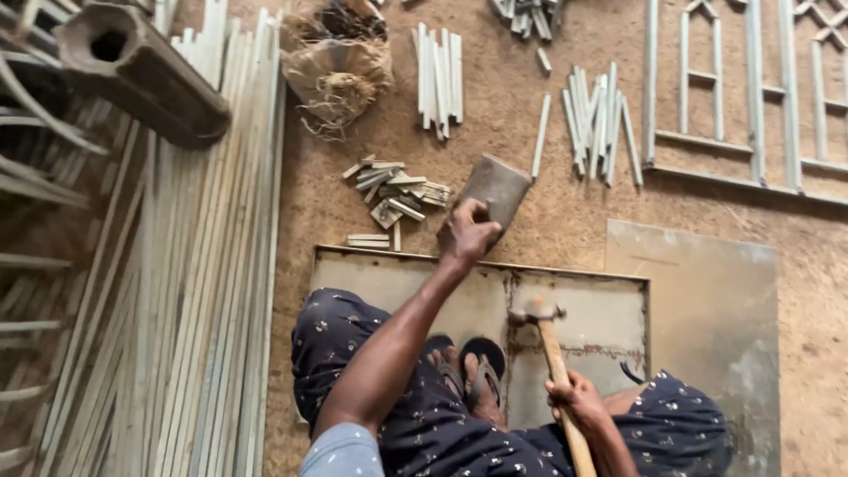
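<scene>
Your left hand [466, 231] gripped the near edge of the flat metal block [493, 190] on the dirt floor beyond the metal sheet [389, 278]; it looked heavy, rigid, best held edgewise. Your right hand [579, 399] was closed around the wooden handle of the hammer [549, 340], its head resting on the sheet.

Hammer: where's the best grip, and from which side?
Grip the hammer on its wooden handle near the lower end, where the right hand holds it, coming from the right. The head rests on the metal sheet and the shaft slants back toward the person, leaving that end free.
</scene>
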